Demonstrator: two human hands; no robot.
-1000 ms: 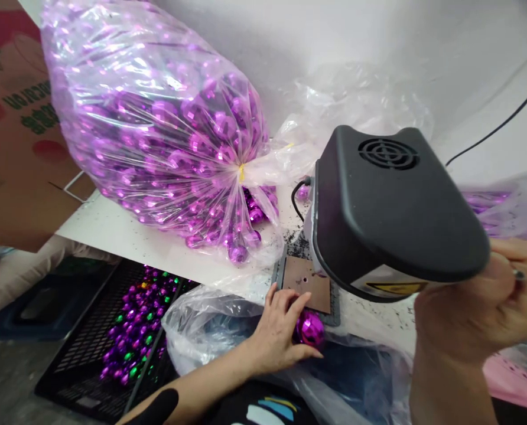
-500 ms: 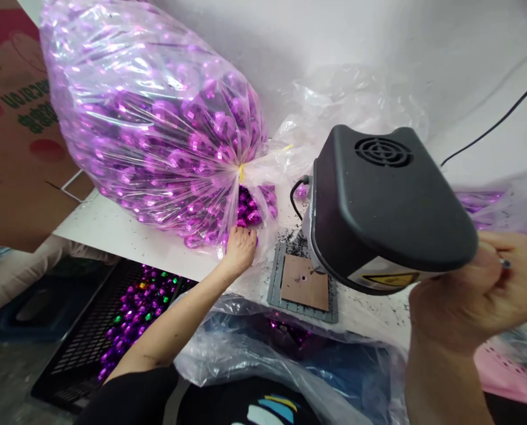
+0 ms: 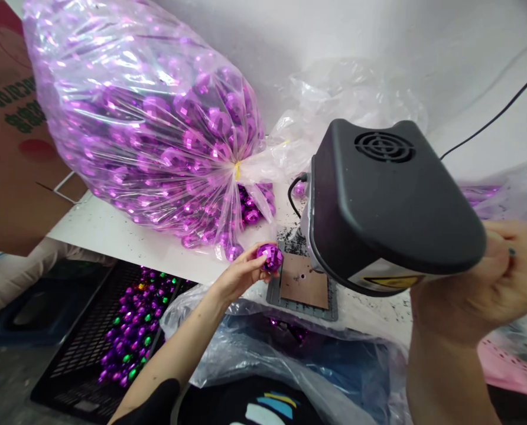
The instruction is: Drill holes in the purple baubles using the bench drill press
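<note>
My left hand (image 3: 237,276) pinches a small faceted purple ball (image 3: 269,257) just left of the grey plate with a brown pad (image 3: 302,287). Behind it lies a big clear bag of purple balls (image 3: 148,130), tied with a yellow tie, with loose balls spilling at its mouth. My right hand (image 3: 480,289) is curled closed at the right end of the black machine head (image 3: 387,200), which hangs over the pad. What its fingers grip is hidden behind the housing.
A black crate (image 3: 99,336) of purple and green balls sits on the floor at lower left. A clear bag (image 3: 290,360) hangs open below the table edge with a few purple balls inside. Cardboard box (image 3: 10,147) at left. A black cable (image 3: 489,127) runs along the wall. Black specks litter the white table (image 3: 113,236).
My left hand dropped a ball into the lower bag, reached to the mouth of the big bag, and now has drawn back toward the pad with a new purple ball. The right hand has barely moved.
</note>
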